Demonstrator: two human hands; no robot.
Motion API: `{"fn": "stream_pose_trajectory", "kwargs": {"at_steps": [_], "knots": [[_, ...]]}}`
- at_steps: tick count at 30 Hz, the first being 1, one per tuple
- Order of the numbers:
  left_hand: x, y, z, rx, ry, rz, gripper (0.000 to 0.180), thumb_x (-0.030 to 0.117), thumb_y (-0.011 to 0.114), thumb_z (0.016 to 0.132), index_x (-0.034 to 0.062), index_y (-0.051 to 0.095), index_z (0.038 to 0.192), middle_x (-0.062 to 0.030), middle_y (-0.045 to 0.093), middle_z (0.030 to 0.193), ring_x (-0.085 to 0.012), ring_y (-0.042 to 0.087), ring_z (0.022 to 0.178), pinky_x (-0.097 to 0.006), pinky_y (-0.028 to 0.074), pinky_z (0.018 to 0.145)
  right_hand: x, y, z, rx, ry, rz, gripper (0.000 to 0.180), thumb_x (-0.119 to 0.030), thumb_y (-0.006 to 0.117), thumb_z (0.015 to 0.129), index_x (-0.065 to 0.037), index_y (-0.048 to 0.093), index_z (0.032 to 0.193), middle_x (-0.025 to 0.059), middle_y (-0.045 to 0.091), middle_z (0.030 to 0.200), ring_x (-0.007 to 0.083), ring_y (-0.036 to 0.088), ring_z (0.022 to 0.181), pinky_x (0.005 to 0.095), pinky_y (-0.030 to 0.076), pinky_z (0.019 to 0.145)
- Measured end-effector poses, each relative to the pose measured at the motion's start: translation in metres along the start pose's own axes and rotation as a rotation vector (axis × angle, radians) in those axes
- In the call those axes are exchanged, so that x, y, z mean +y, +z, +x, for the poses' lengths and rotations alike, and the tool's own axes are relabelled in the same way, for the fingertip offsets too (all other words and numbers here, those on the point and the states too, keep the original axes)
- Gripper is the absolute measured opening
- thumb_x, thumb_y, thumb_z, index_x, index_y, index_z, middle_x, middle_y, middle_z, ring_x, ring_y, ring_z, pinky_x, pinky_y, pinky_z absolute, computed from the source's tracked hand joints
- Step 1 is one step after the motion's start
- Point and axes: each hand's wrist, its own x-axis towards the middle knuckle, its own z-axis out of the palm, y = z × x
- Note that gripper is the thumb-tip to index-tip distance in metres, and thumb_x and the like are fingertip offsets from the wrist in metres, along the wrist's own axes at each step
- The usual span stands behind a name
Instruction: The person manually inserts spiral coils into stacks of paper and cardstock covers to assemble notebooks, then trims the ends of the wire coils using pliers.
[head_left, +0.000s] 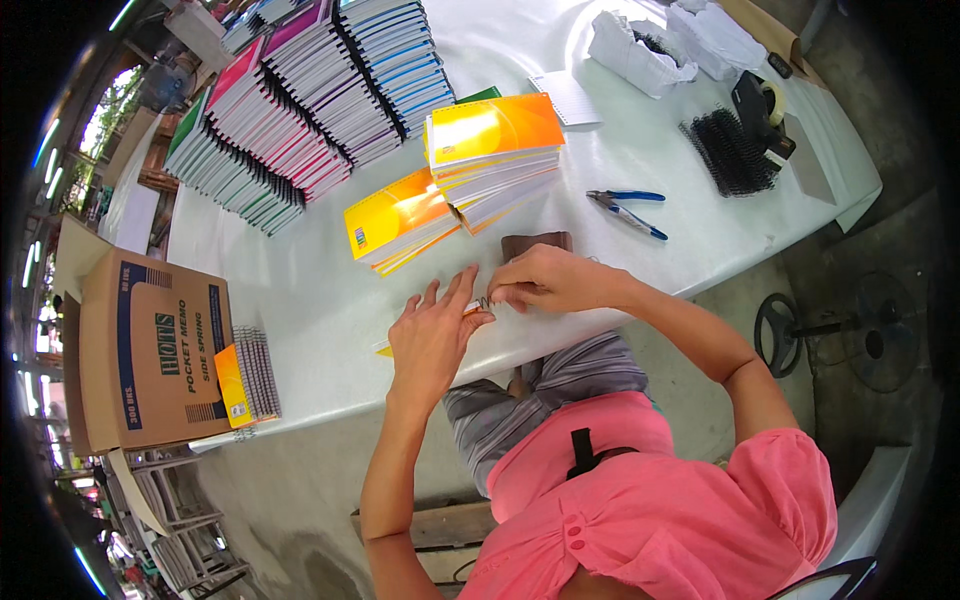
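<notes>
The white desk (620, 160) is broad and smooth, so thin covers will likely slide on it. It stands in an open-sided room with a concrete floor, and a fan (860, 335) sits on the floor to your right.

The tall rows of spiral notebooks (300, 110) fill the far left of the desk. A brown cardboard box (150, 350) stands at the left edge, with a small bundle of pads (250, 375) just beside it. Two stacks of orange-yellow notebooks (460, 170) sit in front of you, and black binding coils (730, 150) lie far right. Blue-handled pliers (625, 208) lie near the stacks.

The thin orange notebook (425, 325) lies at the near edge of the desk, mostly hidden under your hands. Judge it light and floppy, its wire spiral (485, 300) springy and easily bent.

Your left hand (430, 335) lies flat with fingers spread, pressing the cover down. Your right hand (550, 280) has its grip pinched narrow at the spiral's end. Hold by the spine, not the loose pages.
</notes>
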Motion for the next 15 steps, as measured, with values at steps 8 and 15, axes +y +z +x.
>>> {"fn": "stream_pose_trajectory", "kwargs": {"at_steps": [8, 15], "knots": [[0.001, 0.001, -0.001, 0.058, 0.005, -0.056, 0.061, 0.046, 0.062, 0.087, 0.0219, 0.048, 0.141, -0.0186, 0.067, 0.114, -0.0357, 0.062, 0.113, -0.045, 0.052, 0.083, -0.012, 0.013, -0.004, 0.086, -0.09, -0.31, 0.02, -0.017, 0.062, 0.088, -0.006, 0.056, 0.103, 0.0127, 0.063, 0.093, 0.0359, 0.064, 0.076, 0.0452, 0.049, 0.068], [0.006, -0.017, -0.003, -0.229, -0.076, -0.121, 0.055, 0.043, 0.063, 0.086, 0.0269, 0.052, 0.138, -0.0008, 0.065, 0.126, -0.0257, 0.065, 0.107, -0.039, 0.054, 0.073, -0.02, 0.007, -0.007, -0.041, 0.042, -0.429, 0.022, -0.025, 0.069, 0.084, -0.006, 0.061, 0.092, 0.0115, 0.061, 0.108, 0.0338, 0.062, 0.096, 0.0457, 0.05, 0.078]]}}
